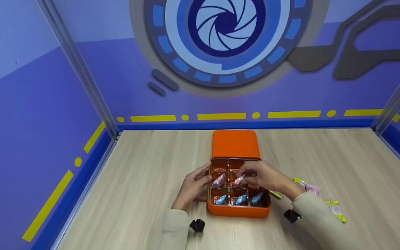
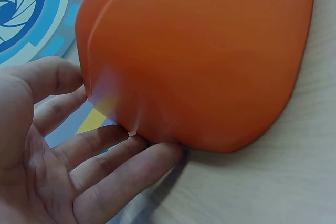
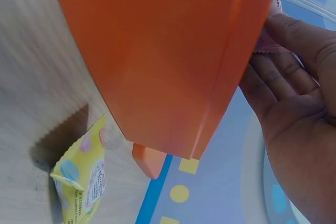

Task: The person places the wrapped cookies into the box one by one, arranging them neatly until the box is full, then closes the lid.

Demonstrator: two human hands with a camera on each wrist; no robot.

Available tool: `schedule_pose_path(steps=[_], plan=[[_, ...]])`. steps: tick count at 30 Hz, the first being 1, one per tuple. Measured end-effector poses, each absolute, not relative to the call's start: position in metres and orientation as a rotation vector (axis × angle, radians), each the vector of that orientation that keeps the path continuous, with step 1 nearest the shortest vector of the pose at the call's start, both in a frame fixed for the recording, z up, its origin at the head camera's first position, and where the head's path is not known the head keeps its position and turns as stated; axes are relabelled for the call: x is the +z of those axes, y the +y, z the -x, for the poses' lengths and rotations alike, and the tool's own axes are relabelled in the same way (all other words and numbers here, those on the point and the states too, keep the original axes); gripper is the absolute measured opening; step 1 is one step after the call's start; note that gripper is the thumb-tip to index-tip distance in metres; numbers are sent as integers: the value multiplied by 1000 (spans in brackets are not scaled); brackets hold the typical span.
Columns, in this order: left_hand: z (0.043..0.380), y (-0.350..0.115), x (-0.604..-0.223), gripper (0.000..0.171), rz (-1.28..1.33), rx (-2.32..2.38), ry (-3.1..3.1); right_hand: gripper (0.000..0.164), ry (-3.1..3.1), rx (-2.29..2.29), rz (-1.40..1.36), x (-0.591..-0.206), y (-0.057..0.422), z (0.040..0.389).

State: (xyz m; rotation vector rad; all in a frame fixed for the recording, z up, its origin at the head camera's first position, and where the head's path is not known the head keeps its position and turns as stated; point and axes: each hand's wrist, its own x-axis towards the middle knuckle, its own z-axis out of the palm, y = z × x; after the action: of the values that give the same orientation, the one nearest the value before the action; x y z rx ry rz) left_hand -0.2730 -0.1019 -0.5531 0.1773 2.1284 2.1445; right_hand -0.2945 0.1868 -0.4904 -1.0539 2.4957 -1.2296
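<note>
An orange tin (image 1: 238, 211) lies on the table with its lid (image 1: 235, 144) folded back. A divided tray inside has a pink wrapped candy (image 1: 219, 180) in the middle row's left compartment. The front row's left, middle and right compartments hold blue wrapped candies (image 1: 240, 200). Over the middle compartment, my right hand (image 1: 267, 176) pinches another pink wrapped candy (image 1: 239, 179) between thumb and fingers. My left hand (image 1: 193, 185) touches the tin's left side with its fingertips, fairly straight in the left wrist view, where the orange wall (image 2: 199, 61) fills much of the picture.
To the right of the tin lie yellow-green wrapped candies (image 1: 337, 209) and a pink wrapped candy (image 1: 313, 189). A yellow candy (image 3: 84, 177) lies close beside the tin, partly hidden by the right hand in the head view. Printed walls (image 1: 221, 100) enclose the table (image 1: 151, 166).
</note>
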Motion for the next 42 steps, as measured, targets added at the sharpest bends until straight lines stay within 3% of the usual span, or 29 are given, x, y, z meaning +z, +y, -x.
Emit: schedule_pose_path(steps=[14,42], plan=[[273,-101,-553,52,-203,2156,2138,18,2563,-1139,1193,-494,182,300],[273,-102,-552,52,-200,2140,2129,18,2622,-1099,1202,-501,178,294]])
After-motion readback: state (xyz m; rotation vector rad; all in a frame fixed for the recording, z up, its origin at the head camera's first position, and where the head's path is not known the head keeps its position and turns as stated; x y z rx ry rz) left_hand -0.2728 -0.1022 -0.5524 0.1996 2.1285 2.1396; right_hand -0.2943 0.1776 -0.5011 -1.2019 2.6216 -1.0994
